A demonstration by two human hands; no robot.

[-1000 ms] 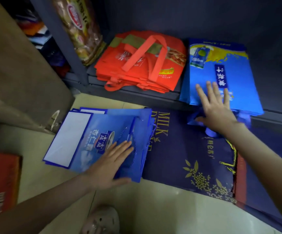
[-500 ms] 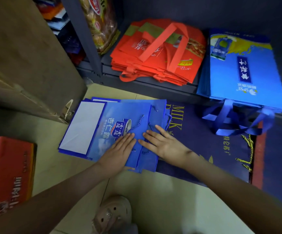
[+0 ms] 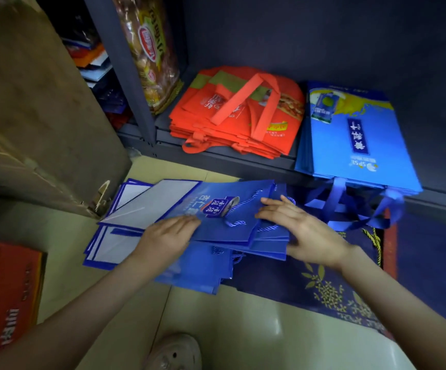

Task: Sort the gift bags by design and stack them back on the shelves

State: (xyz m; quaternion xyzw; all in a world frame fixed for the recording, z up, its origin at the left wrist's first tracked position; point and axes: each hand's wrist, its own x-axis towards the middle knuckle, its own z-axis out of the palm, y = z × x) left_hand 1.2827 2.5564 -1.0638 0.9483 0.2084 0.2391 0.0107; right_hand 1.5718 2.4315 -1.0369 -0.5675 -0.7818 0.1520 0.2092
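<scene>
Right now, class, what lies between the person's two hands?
The head view shows the top blue gift bag spanning the gap between left hand and right hand, its label and cord handle face up.

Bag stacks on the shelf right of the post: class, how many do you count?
2. The orange stack lies left, beside the snack packet; the light blue stack lies right, handles hanging over the edge. Anything further right is out of view.

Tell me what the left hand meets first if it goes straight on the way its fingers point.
The left hand would likely meet the cord handle on the top blue bag first, right hand just beyond; depth is hard to judge.
</scene>
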